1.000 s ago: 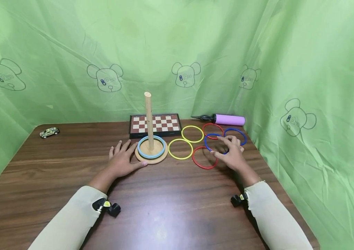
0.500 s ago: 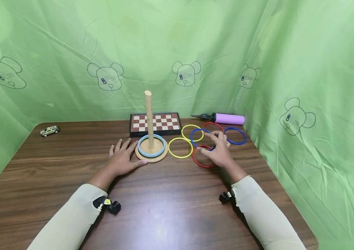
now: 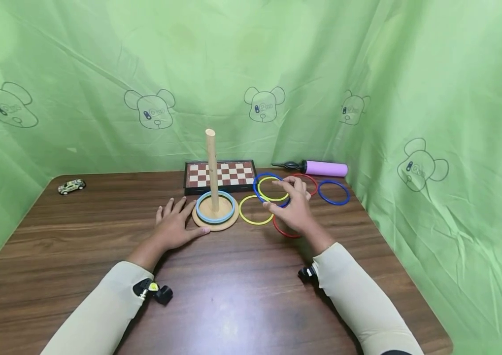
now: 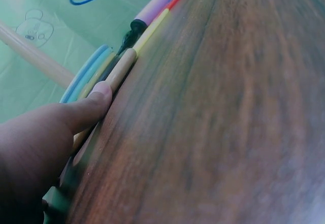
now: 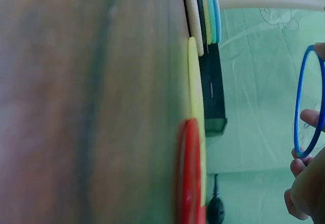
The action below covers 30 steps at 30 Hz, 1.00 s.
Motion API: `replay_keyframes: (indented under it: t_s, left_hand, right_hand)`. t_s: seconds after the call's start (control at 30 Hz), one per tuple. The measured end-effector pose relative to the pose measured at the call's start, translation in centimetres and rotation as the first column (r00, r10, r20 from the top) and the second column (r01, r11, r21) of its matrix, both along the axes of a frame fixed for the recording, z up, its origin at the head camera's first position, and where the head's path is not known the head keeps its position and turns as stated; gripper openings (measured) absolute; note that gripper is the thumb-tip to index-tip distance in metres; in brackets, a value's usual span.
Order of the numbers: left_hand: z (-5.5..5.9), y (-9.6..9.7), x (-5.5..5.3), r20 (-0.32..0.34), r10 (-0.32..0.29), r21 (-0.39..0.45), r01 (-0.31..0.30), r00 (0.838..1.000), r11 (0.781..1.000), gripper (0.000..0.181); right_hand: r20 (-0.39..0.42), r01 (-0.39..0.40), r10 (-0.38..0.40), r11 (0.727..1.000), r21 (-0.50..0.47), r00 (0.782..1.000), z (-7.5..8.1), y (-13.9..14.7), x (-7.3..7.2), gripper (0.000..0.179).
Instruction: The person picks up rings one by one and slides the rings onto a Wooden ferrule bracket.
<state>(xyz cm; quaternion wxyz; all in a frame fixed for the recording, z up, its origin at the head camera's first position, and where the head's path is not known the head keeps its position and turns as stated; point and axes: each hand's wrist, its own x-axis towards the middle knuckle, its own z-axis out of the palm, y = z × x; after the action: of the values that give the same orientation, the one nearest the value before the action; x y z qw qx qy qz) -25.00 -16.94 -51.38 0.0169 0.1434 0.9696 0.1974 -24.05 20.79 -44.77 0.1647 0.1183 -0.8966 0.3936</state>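
Observation:
A wooden ring-toss stand has a round base [image 3: 216, 228] and an upright post [image 3: 212, 167]. Light-blue rings [image 3: 215, 221] lie around the post on the base, with yellow and dark ones under them in the wrist views. My left hand [image 3: 174, 228] rests on the table with fingers spread, index finger and thumb [image 4: 96, 102] touching the base's edge. My right hand [image 3: 296, 209] pinches a blue ring [image 5: 298, 92] between thumb and fingers. Raised above the table, this ring overlaps the back yellow ring in the head view.
Right of the stand lie two yellow rings [image 3: 256, 224], two red rings [image 3: 287, 235] and another blue ring [image 3: 334, 203]. Behind are a checkered board [image 3: 237, 175] and a purple hand pump [image 3: 325, 168]. A toy car [image 3: 71, 186] sits far left. Green curtain [image 3: 215, 59] surrounds the table.
My right hand has moved left and lifted the blue ring from among the other rings toward the stand. The left hand has stayed at the base.

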Motion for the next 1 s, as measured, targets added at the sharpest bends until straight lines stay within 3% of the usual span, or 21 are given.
replay_keyframes:
  t_s: [0.27, 0.5, 1.0]
  left_hand:
    - [0.0, -0.1, 0.1, 0.009, 0.010, -0.001, -0.010, 1.000, 1.000, 0.116]
    - [-0.1, -0.1, 0.2, 0.010, 0.011, 0.003, -0.011, 1.000, 1.000, 0.117]
    - [0.0, 0.0, 0.2, 0.005, 0.012, 0.007, -0.012, 1.000, 1.000, 0.114]
  right_hand:
    - [-0.026, -0.059, 0.056, 0.994, -0.095, 0.998, 2.0, -2.2, -0.5, 0.063]
    - [-0.064, -0.101, 0.094, 0.990, -0.103, 0.993, 3.8, -3.8, -1.0, 0.066]
    - [-0.218, -0.156, 0.112, 0.968, -0.195, 0.969, 8.2, -7.0, -1.6, 0.070]
